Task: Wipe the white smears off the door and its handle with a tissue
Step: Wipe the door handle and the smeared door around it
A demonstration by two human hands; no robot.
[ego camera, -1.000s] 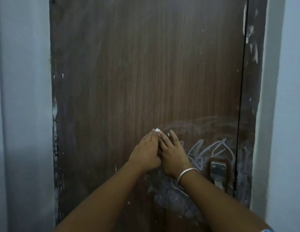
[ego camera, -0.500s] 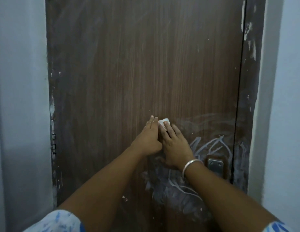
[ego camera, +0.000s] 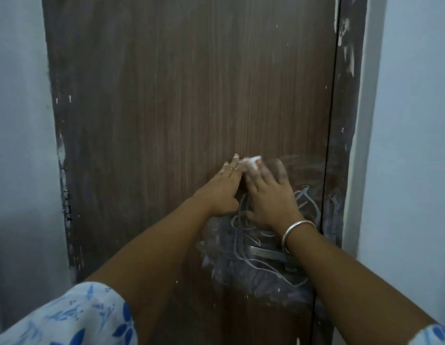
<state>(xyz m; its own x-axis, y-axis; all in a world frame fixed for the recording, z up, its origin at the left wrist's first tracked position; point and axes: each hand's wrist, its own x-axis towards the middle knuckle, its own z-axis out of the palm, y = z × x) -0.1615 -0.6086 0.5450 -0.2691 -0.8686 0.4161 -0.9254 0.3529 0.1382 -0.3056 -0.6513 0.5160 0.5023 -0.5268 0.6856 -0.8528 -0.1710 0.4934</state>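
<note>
A brown wooden door [ego camera: 186, 95] fills the view. White smears [ego camera: 243, 267] cover its lower right part, with faint wiped streaks [ego camera: 298, 160] higher up. The metal handle [ego camera: 268, 253] lies among the smears, partly hidden by my right forearm. My right hand [ego camera: 268, 195] lies flat on the door with straight fingers and presses a small white tissue [ego camera: 253, 162] under its fingertips. My left hand [ego camera: 222, 188] rests flat on the door right beside it, fingers straight, touching the right hand.
The dark door frame [ego camera: 340, 120] on the right carries white marks too. Pale walls [ego camera: 20, 120] flank the door on both sides. A silver bangle [ego camera: 297, 231] sits on my right wrist.
Both hands have slid upward along the door together with the tissue. The view tilted down, so the handle and more of the lower smears show now.
</note>
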